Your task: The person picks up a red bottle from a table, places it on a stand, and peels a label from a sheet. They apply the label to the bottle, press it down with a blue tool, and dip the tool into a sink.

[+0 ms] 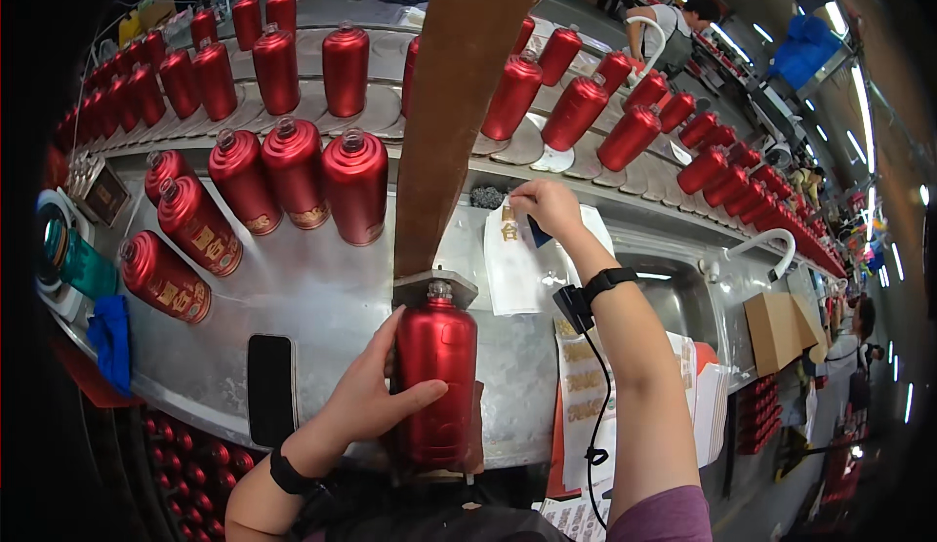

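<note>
A glossy red bottle [436, 376] with a clear glass neck stands in front of me, its neck against a metal plate [434, 286] at the foot of a brown upright post. My left hand [376, 386] grips its left side, thumb across the front and fingers partly hidden behind. Beyond it to the right, my right hand [549, 206] is closed over a white sheet [517, 283] with gold characters, fingertips at its upper edge. A dark blue flat piece [539, 234] juts from under that palm and seems held there. What the fingertips pinch is too small to make out.
Several red bottles [353, 186] with gold lettering stand at the left of the metal table. A phone [271, 391] lies near its front edge. The brown post [459, 83] rises mid-view before a conveyor [386, 108] of red bottles. Gold-printed sheets [586, 386] and a sink [664, 293] are right.
</note>
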`<state>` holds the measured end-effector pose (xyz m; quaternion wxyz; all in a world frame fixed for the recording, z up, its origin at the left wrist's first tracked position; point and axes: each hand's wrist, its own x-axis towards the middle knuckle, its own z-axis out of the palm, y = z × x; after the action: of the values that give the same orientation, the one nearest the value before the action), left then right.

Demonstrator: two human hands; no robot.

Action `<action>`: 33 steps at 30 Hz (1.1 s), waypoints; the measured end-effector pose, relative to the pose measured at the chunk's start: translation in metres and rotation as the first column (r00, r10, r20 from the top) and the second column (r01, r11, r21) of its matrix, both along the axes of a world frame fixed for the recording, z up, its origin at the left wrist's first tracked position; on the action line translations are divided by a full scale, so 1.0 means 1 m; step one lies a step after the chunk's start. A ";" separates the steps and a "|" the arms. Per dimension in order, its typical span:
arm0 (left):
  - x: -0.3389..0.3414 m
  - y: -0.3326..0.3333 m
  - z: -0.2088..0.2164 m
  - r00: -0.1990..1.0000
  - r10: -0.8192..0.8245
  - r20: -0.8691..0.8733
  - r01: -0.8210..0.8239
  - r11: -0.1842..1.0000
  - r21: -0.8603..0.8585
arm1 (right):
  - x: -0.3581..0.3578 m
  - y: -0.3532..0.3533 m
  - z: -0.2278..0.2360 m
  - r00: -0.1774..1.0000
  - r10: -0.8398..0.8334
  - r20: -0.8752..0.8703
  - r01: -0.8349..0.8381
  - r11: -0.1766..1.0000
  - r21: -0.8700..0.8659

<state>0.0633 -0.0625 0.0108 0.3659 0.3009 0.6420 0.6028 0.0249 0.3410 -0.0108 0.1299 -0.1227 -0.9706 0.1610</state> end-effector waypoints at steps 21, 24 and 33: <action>0.019 -0.036 -0.011 0.902 -0.004 -0.432 -0.017 0.999 -0.045 | 0.191 0.159 0.009 0.898 -0.374 0.231 0.437 0.816 -0.378; 0.022 -0.031 -0.013 0.929 -0.032 -0.370 0.022 0.999 -0.030 | 0.275 0.220 -0.033 0.735 -0.516 0.440 0.580 0.815 -0.015; 0.021 -0.030 -0.006 0.993 -0.036 -0.110 0.039 0.999 0.027 | 0.258 0.187 -0.049 0.681 -0.649 0.339 0.551 0.759 0.346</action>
<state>0.0847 -0.0930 0.0050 0.3370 0.3510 0.6464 0.5876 0.2827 0.5278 -0.0596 -0.0344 -0.4540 -0.8899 -0.0292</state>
